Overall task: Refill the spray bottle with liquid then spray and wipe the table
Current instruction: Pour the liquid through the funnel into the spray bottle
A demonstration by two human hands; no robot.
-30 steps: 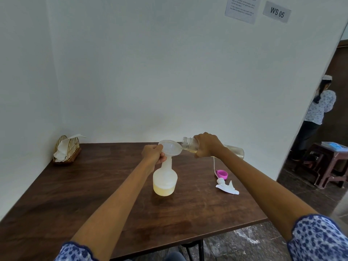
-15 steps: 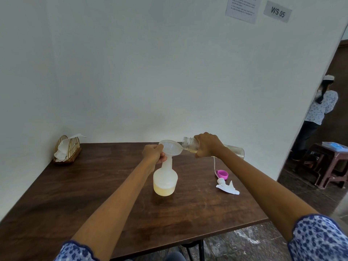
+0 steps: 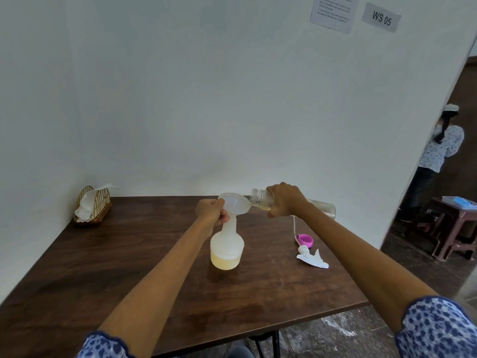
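A translucent spray bottle (image 3: 227, 248) stands upright on the dark wooden table (image 3: 129, 267), with pale yellow liquid in its bottom third. A clear funnel (image 3: 235, 204) sits in its neck. My left hand (image 3: 210, 211) grips the funnel and the neck. My right hand (image 3: 285, 200) holds a clear refill bottle (image 3: 259, 198) tipped nearly level, its open mouth over the funnel's rim. The white spray head (image 3: 311, 258) with its thin tube lies on the table to the right, beside a pink cap (image 3: 305, 239).
A wicker napkin holder (image 3: 93, 205) with white tissues stands at the back left corner against the wall. White walls close the table on the left and back. Beyond the table's right edge are a person (image 3: 438, 156) and a brown stool (image 3: 451, 226).
Hands, bottles and funnel keep their positions. The liquid level in the spray bottle looks about the same.
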